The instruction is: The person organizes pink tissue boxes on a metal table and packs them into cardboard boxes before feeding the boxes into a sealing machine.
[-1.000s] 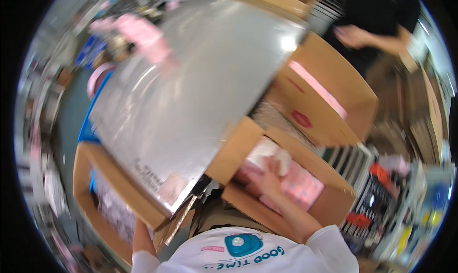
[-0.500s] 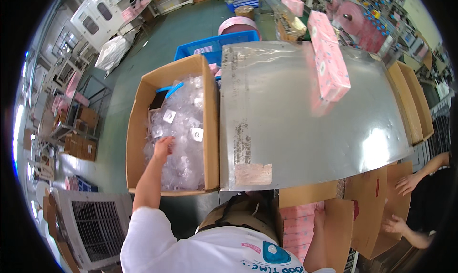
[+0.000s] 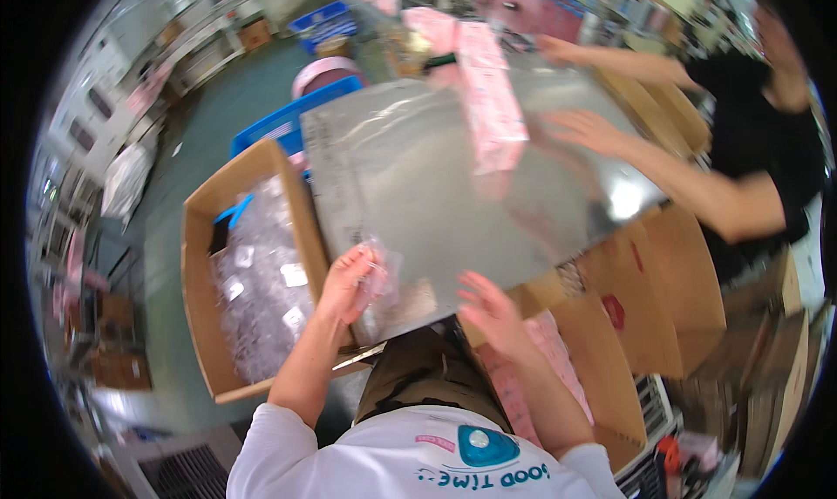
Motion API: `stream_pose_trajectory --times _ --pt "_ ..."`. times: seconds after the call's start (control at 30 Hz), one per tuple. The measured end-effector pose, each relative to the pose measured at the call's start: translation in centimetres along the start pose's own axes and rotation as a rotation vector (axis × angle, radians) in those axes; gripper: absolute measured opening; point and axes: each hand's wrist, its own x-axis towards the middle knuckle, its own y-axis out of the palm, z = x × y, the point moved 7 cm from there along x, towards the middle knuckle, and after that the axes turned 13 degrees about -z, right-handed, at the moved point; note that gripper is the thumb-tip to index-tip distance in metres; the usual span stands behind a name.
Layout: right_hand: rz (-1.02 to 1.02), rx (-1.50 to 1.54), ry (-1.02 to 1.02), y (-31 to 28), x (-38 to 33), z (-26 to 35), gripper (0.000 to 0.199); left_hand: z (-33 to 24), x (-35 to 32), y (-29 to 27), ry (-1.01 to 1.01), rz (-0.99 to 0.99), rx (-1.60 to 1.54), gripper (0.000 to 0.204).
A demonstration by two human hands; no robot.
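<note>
The small clear plastic packet [image 3: 381, 272] is sitting at lower centre of the frame, at the near edge of the grey tabletop [image 3: 453, 203], just to the right of the open cardboard box [image 3: 202, 272] it most likely belongs with. The left hand [image 3: 349, 281] is curling its fingers around the packet and pinching it; the packet's contents are too blurred to identify. The right hand [image 3: 490, 312] is hovering spread and empty, just right of the packet over the tabletop's near edge, touching nothing that can be made out.

Judgement: the step in hand is bringing a single packet from the box to the work surface. The next move appears to call for the free right hand to meet the packet, so both hands are sharing it, and for a steady placement on the slick tabletop.

The box at centre left is holding a heap of similar clear packets [image 3: 257, 290] with small white labels. A pink stack of packages [image 3: 493, 107] is lying on the tabletop at upper centre. At right, another person in a black top is stretching both arms over the far side; one hand [image 3: 588, 133] is pressing flat near the pink stack. More cardboard cartons [image 3: 663, 298] are standing at lower right, and a blue crate [image 3: 288, 124] is showing beyond the box at upper left.
</note>
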Motion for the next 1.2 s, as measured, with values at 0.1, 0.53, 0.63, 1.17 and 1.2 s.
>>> stream_pose_trajectory --times 0.1,0.53,0.63,1.17,1.2 --pt "-0.102 0.244 0.234 0.3 -0.4 1.1 0.038 6.3 0.3 7.7 -0.186 -0.071 0.047 0.011" --pt "-0.456 -0.255 0.663 -27.9 -27.2 -16.0 0.047 21.1 -3.9 19.6 -0.401 0.314 0.409 0.015" --pt "-0.455 -0.586 0.554 -28.0 -29.2 -14.3 0.048 24.2 -7.0 20.1 -0.447 0.516 0.648 0.013" --pt "-0.252 -1.343 0.736 -30.7 -31.4 -14.4 0.046 7.6 0.0 3.4 0.044 -0.245 0.720 0.017" --pt "-0.453 -1.183 0.630 -31.1 -30.6 -14.1 0.046 4.8 0.4 0.6 0.108 -0.264 0.647 0.017"
